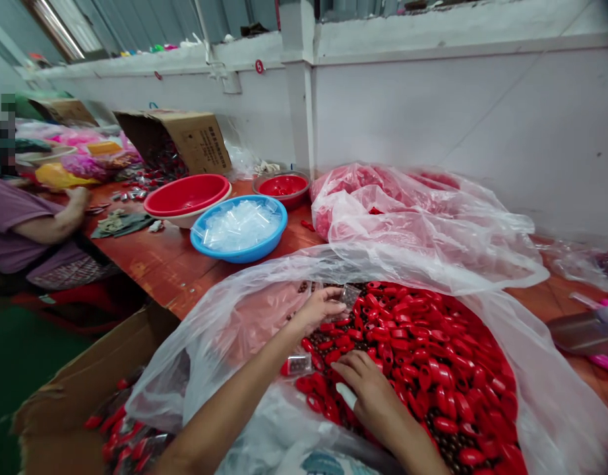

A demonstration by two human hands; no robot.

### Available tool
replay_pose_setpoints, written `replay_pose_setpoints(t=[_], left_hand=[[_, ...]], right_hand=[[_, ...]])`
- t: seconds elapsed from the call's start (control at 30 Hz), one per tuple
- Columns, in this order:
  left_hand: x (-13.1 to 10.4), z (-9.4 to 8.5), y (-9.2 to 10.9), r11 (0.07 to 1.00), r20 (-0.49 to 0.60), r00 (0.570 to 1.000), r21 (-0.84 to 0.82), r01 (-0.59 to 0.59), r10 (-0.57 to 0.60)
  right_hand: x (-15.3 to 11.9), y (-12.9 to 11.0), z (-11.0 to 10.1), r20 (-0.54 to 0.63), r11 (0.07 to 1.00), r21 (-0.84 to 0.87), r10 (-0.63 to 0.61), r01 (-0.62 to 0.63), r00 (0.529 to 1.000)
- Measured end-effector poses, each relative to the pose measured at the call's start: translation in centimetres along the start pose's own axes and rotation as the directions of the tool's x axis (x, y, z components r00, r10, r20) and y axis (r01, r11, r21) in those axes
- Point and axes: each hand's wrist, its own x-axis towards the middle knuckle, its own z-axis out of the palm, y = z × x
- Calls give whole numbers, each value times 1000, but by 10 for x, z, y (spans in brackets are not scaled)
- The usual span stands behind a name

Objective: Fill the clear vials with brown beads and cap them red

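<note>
A wide heap of glossy red plastic pieces [432, 356] mixed with small dark brown balls [447, 443] lies in a large clear plastic bag. Over the upper left of the heap, my left hand [324, 305] is closed on a small clear plastic tube [350, 298]. My right hand [366, 382] rests lower on the red pieces, fingers bent downward, with a white wrap on one finger; whatever its fingertips hold is hidden. Between the hands and the bag's left side lies a filled clear tube with a red end [298, 365].
A blue basin [239, 227] of clear tubes stands behind, beside red basins [188, 196] and a bagged red heap [383, 204]. An open carton [61, 402] with red-ended tubes sits lower left. Another carton [202, 142] lies farther back. A person in purple [17, 224] sits left.
</note>
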Motion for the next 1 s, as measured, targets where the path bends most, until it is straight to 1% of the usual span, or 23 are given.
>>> replay_pose_setpoints(t=[0.1, 0.17, 0.3, 0.37, 0.43, 0.53, 0.6, 0.8, 0.9, 1.0], left_hand=[[-29, 4, 2, 997, 23, 998, -34, -63, 64], [-42, 6, 0, 995, -18, 997, -51, -81, 80], [-62, 4, -8, 996, -122, 990, -40, -76, 71], [-70, 2, -12, 995, -126, 988, -33, -92, 87], [-78, 1, -16, 992, -112, 987, -47, -118, 113], [-86, 2, -23, 986, -84, 988, -86, -140, 132], [-90, 6, -28, 984, -86, 988, -107, -139, 130], [-98, 20, -42, 991, -82, 993, -94, -95, 87], [-102, 23, -49, 992, -87, 992, -79, -94, 87], [-105, 25, -56, 992, -80, 993, -86, -89, 82]], right_hand=[[-2, 6, 2, -44, 1000, -23, -3, 2, 999], [-3, 9, 4, -89, 999, -32, -5, 2, 996], [-6, 13, 2, -239, 1000, -3, 28, -30, 971], [-9, 13, 0, -298, 997, 31, 76, -70, 952], [-12, 12, 0, -327, 993, 68, 114, -97, 938], [-15, 10, 2, -356, 987, 128, 141, -101, 924], [-16, 8, 4, -379, 980, 174, 155, -94, 912], [-16, 3, -1, -444, 928, 359, 265, -101, 856], [-15, 4, -3, -429, 896, 436, 288, -83, 856], [-16, 3, -3, -392, 872, 483, 293, -76, 872]])
